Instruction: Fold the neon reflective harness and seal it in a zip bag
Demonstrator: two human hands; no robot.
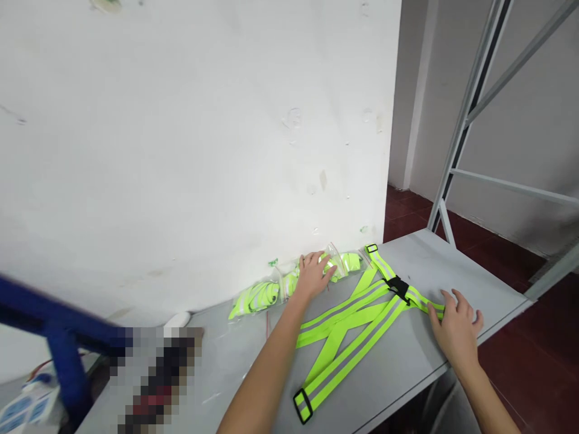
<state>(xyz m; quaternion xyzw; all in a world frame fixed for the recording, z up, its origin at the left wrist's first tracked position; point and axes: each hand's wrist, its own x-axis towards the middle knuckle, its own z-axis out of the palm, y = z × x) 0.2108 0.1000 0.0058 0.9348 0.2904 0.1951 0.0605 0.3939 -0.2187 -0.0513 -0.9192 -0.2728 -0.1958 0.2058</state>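
Observation:
A neon-yellow reflective harness [337, 337] with grey stripes lies spread on the grey tabletop, its straps crossing. Its black buckle [398, 288] joins the straps at the right, and a black slider [303, 405] sits at the near end. Along the wall lie several clear zip bags with folded yellow straps, one bag [257, 299] left of my hand. My left hand [313, 274] rests over the middle bags with its fingers apart. At the end of the harness's right strap is my right hand [456, 325], fingers spread and curved, apparently touching the strap.
A white wall [203, 150] backs the table [429, 253]. At the left are a blue metal bar [67, 325], a white object [177, 320] and a blurred-out patch. A grey metal frame [465, 120] stands at the right above a dark red floor [534, 367].

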